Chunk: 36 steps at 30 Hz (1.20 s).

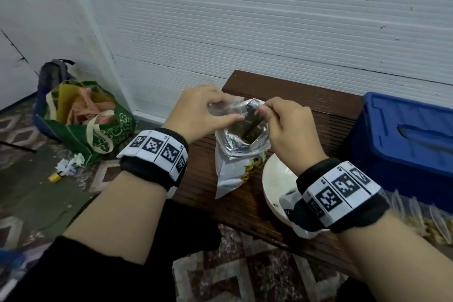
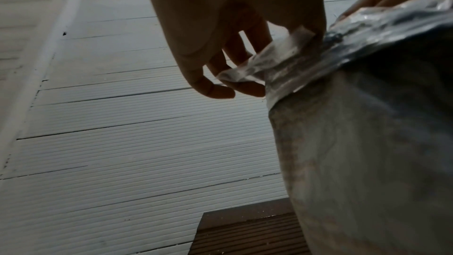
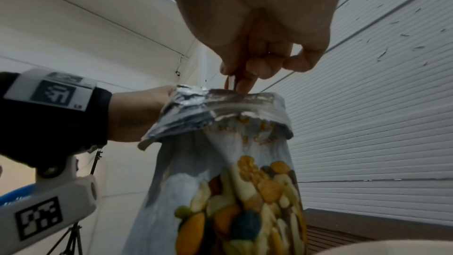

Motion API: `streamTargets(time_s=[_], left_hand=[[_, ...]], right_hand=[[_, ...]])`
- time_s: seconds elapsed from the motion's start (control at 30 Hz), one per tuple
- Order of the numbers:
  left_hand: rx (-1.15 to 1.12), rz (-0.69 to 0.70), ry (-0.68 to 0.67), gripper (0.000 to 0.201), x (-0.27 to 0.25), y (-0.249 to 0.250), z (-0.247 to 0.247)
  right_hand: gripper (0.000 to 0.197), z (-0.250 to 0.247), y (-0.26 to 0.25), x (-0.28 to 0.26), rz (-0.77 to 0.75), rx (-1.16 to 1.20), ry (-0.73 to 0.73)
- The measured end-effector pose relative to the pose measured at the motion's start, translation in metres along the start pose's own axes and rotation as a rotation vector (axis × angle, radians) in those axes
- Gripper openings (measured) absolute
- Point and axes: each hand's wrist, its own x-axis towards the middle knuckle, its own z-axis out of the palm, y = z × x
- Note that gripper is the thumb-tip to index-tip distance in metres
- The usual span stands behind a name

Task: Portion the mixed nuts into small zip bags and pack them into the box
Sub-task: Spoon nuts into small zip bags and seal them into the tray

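Note:
A big foil bag of mixed nuts (image 1: pixel 235 169) stands open on the brown slatted table (image 1: pixel 318 110). My left hand (image 1: pixel 221 108) holds a small clear zip bag (image 1: pixel 235 105) at the left side of the big bag's mouth, the film pinched in its fingers (image 2: pixel 247 88). My right hand (image 1: pixel 266 109) pinches the handle of a dark spoon (image 1: pixel 252 125) that slants down into the bag; its bowl end is hidden inside. In the right wrist view the fingers (image 3: pixel 245 82) grip the handle just above the foil rim (image 3: pixel 220 104). A blue lidded box (image 1: pixel 404 135) stands at the right.
A white bowl (image 1: pixel 274 179) sits under my right wrist. Several filled zip bags (image 1: pixel 431 223) lie by the table's front right edge. On the floor at left are a green tote bag (image 1: pixel 98 130), a grey backpack (image 1: pixel 55 73) and crumpled paper (image 1: pixel 71 163). A white ribbed wall stands behind.

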Motion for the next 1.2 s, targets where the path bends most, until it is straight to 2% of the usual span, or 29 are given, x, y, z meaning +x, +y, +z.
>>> streamTargets(time_s=[0.2,0.37,0.6,0.87,1.07,1.2], left_hand=[[-0.012,0.027,0.033,0.043,-0.002,-0.003,0.003],[-0.04,0.058,0.052,0.054,-0.004,0.001,0.003],[-0.13,-0.036,0.068,0.046,-0.005,0.003,0.001],[-0.145,-0.083,0.052,0.03,-0.004,0.004,-0.004],[-0.088,-0.074,-0.002,0.039,-0.002,0.005,-0.004],[-0.061,-0.076,-0.018,0.047,-0.001,0.008,-0.003]], right_hand=[[0.027,-0.003,0.0,0.003,0.218,0.046,-0.001],[0.031,-0.005,0.01,0.006,0.424,0.066,0.059],[0.032,-0.026,0.018,0.022,0.603,0.164,0.165],[0.032,-0.05,0.025,0.035,0.626,0.197,0.235],[0.032,-0.067,0.031,0.048,0.606,0.225,0.323],[0.031,-0.072,0.03,0.054,0.602,0.221,0.328]])
